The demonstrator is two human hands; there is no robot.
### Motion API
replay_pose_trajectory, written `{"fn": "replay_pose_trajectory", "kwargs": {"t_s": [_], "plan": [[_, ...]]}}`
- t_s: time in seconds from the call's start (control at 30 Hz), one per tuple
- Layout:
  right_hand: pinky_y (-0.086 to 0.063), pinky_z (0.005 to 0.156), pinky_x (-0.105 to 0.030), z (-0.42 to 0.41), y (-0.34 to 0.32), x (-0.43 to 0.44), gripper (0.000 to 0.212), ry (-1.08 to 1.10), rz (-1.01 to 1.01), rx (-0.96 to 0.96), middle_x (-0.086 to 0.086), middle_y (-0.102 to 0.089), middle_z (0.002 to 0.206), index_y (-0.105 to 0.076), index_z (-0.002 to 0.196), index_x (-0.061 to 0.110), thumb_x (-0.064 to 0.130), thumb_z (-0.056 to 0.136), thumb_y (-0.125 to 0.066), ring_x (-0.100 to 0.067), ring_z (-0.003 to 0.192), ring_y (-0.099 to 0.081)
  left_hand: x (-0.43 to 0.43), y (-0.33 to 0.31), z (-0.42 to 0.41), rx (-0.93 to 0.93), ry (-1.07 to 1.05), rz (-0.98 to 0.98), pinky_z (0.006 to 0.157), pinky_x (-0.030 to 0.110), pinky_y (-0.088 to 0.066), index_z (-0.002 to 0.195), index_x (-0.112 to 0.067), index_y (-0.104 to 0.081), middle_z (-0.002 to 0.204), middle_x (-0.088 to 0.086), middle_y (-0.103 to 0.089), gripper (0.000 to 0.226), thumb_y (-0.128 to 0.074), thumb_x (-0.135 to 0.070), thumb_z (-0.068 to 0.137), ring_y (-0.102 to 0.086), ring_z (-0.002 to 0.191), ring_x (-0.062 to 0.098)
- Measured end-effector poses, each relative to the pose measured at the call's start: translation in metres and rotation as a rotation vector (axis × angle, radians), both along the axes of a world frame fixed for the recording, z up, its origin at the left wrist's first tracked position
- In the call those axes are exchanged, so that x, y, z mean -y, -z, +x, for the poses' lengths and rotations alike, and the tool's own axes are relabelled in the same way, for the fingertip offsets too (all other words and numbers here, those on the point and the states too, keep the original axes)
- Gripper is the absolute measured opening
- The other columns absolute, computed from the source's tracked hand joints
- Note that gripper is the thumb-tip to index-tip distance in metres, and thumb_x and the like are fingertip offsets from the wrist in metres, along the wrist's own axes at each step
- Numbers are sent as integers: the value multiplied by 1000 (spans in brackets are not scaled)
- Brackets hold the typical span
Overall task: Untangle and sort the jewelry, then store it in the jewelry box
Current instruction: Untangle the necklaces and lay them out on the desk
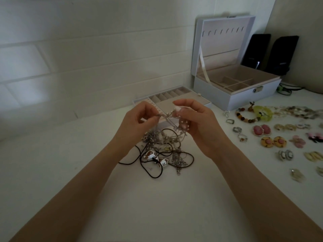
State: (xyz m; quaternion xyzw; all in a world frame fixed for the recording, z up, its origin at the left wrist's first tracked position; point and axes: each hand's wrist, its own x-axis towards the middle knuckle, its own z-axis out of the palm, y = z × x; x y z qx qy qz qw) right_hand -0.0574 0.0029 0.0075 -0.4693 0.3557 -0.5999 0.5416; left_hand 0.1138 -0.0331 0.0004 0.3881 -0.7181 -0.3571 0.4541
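Observation:
A tangle of necklaces (162, 151) lies on the white table: black cords, silver chains and a shiny bow pendant (155, 158). Above it my left hand (138, 123) pinches a thin silver chain (166, 117). My right hand (197, 123) pinches the same chain's other side and cradles a pink oval pendant (184, 125) edged with pearls. The chain hangs down into the tangle. The white jewelry box (236, 95) stands open at the back right, its lid up. Its pulled-out tray (167, 96) with ring slots sits just behind my hands.
Sorted pieces lie on the table at the right: rings (237, 130), a beaded bracelet (246, 116), a yellow bracelet (263, 112), pink earrings (262, 131), yellow-pink earrings (273, 142) and several more. Two black speakers (269, 53) stand behind the box. A white wall rises behind.

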Motion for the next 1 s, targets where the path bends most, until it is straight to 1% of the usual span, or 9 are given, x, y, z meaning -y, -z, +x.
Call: {"fn": "replay_pose_trajectory", "kwargs": {"t_s": [0.1,0.2,0.3,0.43,0.6,0.67,0.8,0.87,1.0], "plan": [[-38,53,-16,1,1,0,24,-13,-23,-104,7,-67,70,-65,95,14,-6,82,-60,-6,54,-48,-1,-3,-1,-118,42,64,74,20,-51,83,-13,-56,82,-2,-66,15,-55,1,89,-62,80,9],[-47,63,-16,1,1,0,31,12,-43,-136,7,-67,71,-65,95,14,-11,78,-61,-7,67,-61,-2,-4,-2,-189,109,130,70,24,-54,86,-9,-51,75,-1,-69,14,-46,2,93,-66,72,13],[-47,69,-17,0,1,0,28,43,-48,-139,6,-67,73,-66,94,15,-7,77,-65,-8,74,-63,-5,-4,-3,-124,112,125,54,17,-45,83,-11,-49,62,-5,-64,15,-48,-1,94,-56,55,8],[-49,73,-18,0,1,0,22,70,-74,-132,3,-71,75,-66,93,13,-4,80,-64,-10,78,-67,-5,-3,-3,-28,78,97,53,14,-41,82,-15,-55,62,-3,-56,14,-58,-4,89,-51,53,3],[-49,57,-20,4,0,-2,18,43,-58,-80,-2,-69,77,-66,95,10,-4,86,-60,-12,56,-59,-6,-2,-6,5,72,91,52,20,-46,84,-10,-56,53,8,-59,11,-61,-17,89,-55,46,14],[-48,54,-20,6,0,-3,18,64,-72,-124,-1,-69,75,-66,92,11,-4,84,-63,-11,55,-59,-8,-2,-8,-19,85,84,54,22,-49,89,-6,-55,58,9,-65,12,-59,-16,90,-61,50,14],[-52,61,-20,6,1,-2,21,104,-78,-161,-6,-68,76,-66,91,9,-8,79,-66,-12,63,-66,-4,0,-8,-33,86,32,68,20,-51,86,-9,-53,72,-8,-69,8,-54,-4,92,-65,71,7],[-52,62,-19,5,0,-1,19,132,-84,-170,-8,-67,75,-66,90,8,-7,79,-67,-10,63,-65,-3,-1,-7,-36,66,20,72,22,-50,84,-9,-54,81,-6,-68,11,-53,-2,92,-65,78,8],[-50,63,-17,4,0,0,9,154,-101,-194,-4,-67,69,-67,89,7,1,83,-66,-9,64,-64,-4,-4,-5,-84,94,42,59,21,-45,80,-6,-48,89,3,-69,16,-48,6,90,-59,63,10]]}}
